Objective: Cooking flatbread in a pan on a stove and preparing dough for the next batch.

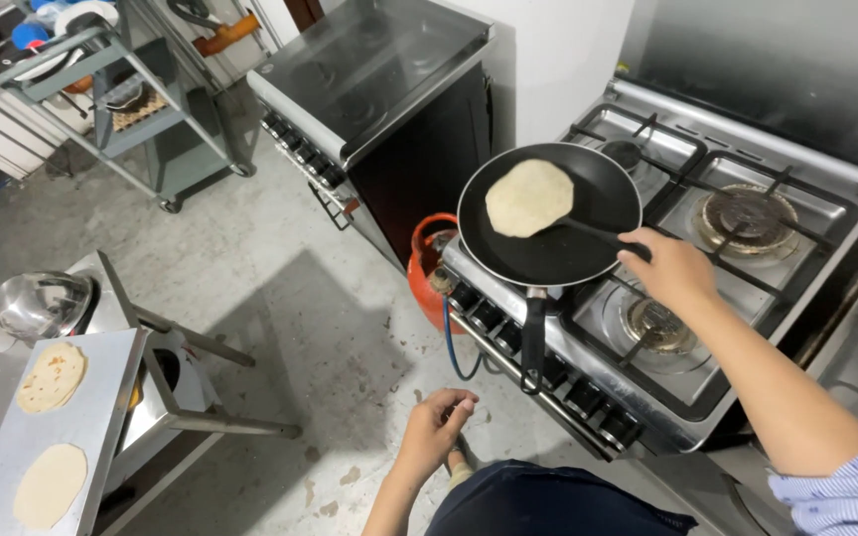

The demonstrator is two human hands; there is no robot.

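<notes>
Bright, even light; soft shadows, bowed edges.

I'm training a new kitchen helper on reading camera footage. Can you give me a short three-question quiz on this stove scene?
1. True or false: the round pale flatbread lies in the black round frying pan on the steel gas stove.
2. What does the right hand grip? A) the pan's handle B) a black spatula reaching under the flatbread C) a stove knob
3. Fill in: the left hand hangs low over the floor, holding ______.

Key: 1 true. 2 B. 3 nothing; its fingers are loosely curled and empty.
</notes>
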